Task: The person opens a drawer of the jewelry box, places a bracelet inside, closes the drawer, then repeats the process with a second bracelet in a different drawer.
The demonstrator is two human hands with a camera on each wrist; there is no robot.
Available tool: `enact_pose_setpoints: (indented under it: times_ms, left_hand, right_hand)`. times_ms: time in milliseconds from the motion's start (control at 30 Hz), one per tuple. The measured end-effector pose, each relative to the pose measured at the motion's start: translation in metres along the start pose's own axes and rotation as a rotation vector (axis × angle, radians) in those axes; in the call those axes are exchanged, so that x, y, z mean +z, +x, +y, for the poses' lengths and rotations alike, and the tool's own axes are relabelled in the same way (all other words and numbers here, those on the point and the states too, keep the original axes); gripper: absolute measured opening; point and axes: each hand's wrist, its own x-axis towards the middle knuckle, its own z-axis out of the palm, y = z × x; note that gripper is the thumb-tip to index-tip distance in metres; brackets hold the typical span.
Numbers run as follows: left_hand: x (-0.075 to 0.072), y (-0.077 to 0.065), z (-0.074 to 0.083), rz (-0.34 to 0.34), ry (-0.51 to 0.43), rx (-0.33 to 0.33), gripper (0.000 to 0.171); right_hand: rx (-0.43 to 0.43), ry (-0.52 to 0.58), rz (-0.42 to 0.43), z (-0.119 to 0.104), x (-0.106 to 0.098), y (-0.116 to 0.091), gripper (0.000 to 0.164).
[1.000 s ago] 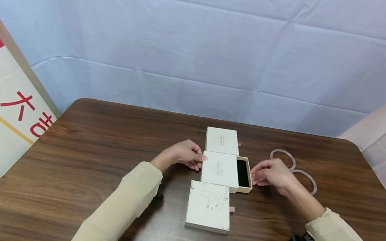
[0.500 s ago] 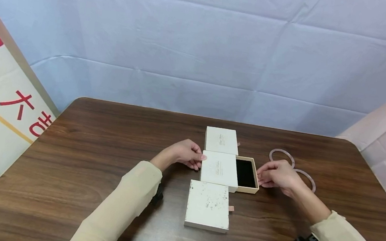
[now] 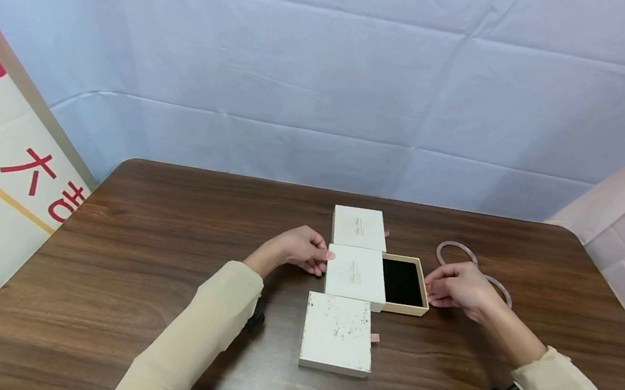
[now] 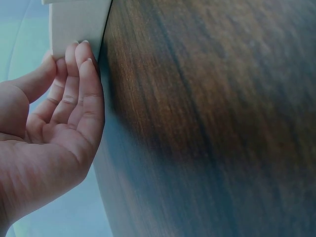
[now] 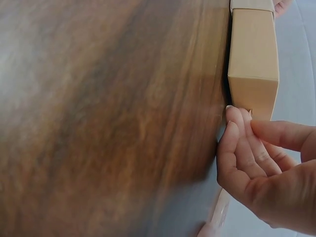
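In the head view a white drawer-style gift box (image 3: 357, 274) lies in the middle of a column of three. My left hand (image 3: 304, 250) holds its left end, thumb on the top edge; the left wrist view shows the fingertips (image 4: 85, 49) against that end wall. From the box's right side the tan drawer (image 3: 405, 310) stands pulled far out, with a black lining (image 3: 403, 283) inside. My right hand (image 3: 462, 287) is at the drawer's outer end. In the right wrist view its thumb and fingers pinch a small pull tab (image 5: 251, 112), mostly hidden by them.
A smaller white box (image 3: 358, 227) touches the middle one behind, and a speckled white box (image 3: 337, 335) with a pink tab (image 3: 375, 338) lies in front. Two pale bangles, one a pale ring (image 3: 458, 244), lie behind my right hand on the wooden table (image 3: 185, 231).
My right hand has moved right, drawing the drawer farther out of its sleeve and baring more of the black lining. The left hand and the sleeve have stayed put.
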Motion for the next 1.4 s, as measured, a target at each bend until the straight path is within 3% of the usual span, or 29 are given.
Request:
enact_pose_setpoints:
  times_ms: [1400]
  left_hand:
    - [0.0006, 0.0002, -0.0005, -0.004, -0.016, -0.009, 0.017]
  right_hand:
    - [0.01, 0.021, 0.053, 0.0076, -0.0075, -0.0049, 0.014]
